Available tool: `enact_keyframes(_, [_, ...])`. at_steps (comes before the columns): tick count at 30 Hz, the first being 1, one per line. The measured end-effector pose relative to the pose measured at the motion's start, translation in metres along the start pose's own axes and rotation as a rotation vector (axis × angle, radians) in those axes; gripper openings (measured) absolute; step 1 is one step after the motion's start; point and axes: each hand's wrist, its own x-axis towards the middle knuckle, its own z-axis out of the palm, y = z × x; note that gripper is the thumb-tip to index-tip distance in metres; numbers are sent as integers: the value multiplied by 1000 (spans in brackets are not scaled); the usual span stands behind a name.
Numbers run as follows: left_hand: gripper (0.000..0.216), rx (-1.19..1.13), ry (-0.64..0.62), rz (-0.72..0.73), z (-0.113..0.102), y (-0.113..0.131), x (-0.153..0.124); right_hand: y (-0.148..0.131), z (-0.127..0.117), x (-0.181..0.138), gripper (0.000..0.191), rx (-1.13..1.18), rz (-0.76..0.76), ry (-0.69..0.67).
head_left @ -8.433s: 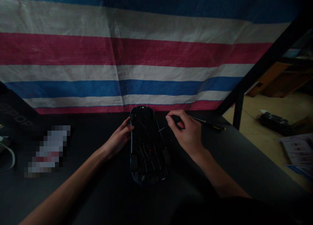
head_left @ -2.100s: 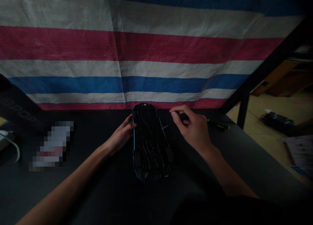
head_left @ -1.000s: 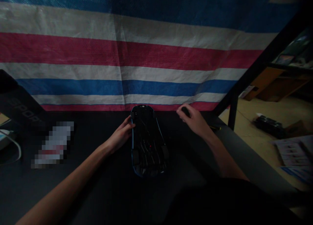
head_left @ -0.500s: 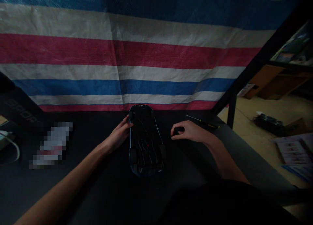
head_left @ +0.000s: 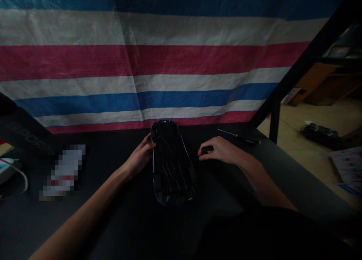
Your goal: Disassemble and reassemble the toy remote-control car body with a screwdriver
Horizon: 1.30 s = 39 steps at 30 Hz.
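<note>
A dark toy car [head_left: 171, 165] lies upside down on the black table, its underside and wheels facing up. A small red spot shows on that underside. My left hand [head_left: 142, 152] grips the car's left edge, thumb over the rim and the other fingers partly hidden behind it. To the right of the car, apart from it, my right hand [head_left: 216, 150] is closed in a pinch around a small black piece [head_left: 207, 149]. What kind of piece it is I cannot make out in the dim light. A screwdriver [head_left: 240, 137] with a yellow and black handle rests beyond my right hand.
A blurred-out flat item [head_left: 65, 169] lies on the table's left part. Behind it stands a dark box [head_left: 25, 131] with lettering, near a white power strip [head_left: 9, 167] with a cable. A striped tarp [head_left: 169, 60] closes off the back. Dark table frame bars [head_left: 274, 122] rise at right.
The camera view has tilted and shifted slightly. My left hand stays on the toy car and my right hand keeps the small black piece; neither has moved noticeably on the table.
</note>
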Motion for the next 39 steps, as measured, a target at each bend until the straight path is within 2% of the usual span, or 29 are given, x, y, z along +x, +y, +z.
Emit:
enact_keyframes(9, [87,-23,-3,-11,0,-2,-1,-13,2,-1,6,-126,79,11])
enact_keyframes(16, [86,-45,29,-9,3,1,-3,-12,4,-2,5,-121,55,27])
enact_keyframes(20, [89,-27,21,1,2,0,-3,-14,6,-2,12,-119,17,26])
enact_keyframes(26, [84,-28,-5,1,0,0,-3,-14,6,7,12,64,-51,-3])
enact_keyframes(30, [86,-42,-15,-4,0,0,-3,-12,5,6,16,79,-38,43])
enact_keyframes(35, [81,-56,-5,6,-2,-5,1,-10,14,-2,21,199,-14,7])
enact_keyframes(39, [78,-62,-44,37,-4,-8,2,-6,21,-4,21,197,14,2])
